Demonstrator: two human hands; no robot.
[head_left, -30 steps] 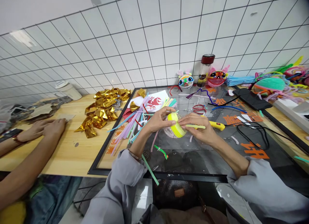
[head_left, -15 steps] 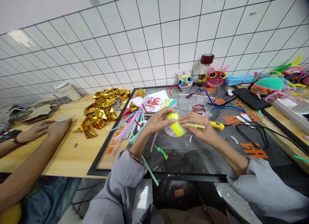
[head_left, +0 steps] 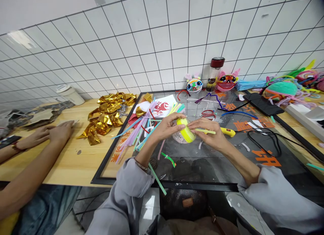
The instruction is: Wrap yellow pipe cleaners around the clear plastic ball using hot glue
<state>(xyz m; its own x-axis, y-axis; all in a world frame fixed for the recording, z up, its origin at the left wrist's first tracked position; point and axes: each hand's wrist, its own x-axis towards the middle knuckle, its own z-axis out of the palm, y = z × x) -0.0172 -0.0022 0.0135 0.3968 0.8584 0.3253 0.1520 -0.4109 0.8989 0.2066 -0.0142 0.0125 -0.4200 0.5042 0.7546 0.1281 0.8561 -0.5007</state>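
Note:
My left hand grips a clear round ball that has yellow-green strips wound round it, held just above the dark glass mat. My right hand is closed in a pinch on a loose pale green strip at the ball's right side. Both hands meet over the middle of the mat. A fan of pastel paper strips lies just left of my left hand.
A yellow-handled tool and a black cable lie right of my hands. Gold foil pieces sit on the wooden table. Another person's hands rest at the left. A jar, painted masks and a colourful craft pile line the back.
My hands have stayed in place, turning the ball very slightly. The other person's hands at the left have drawn back a little toward them.

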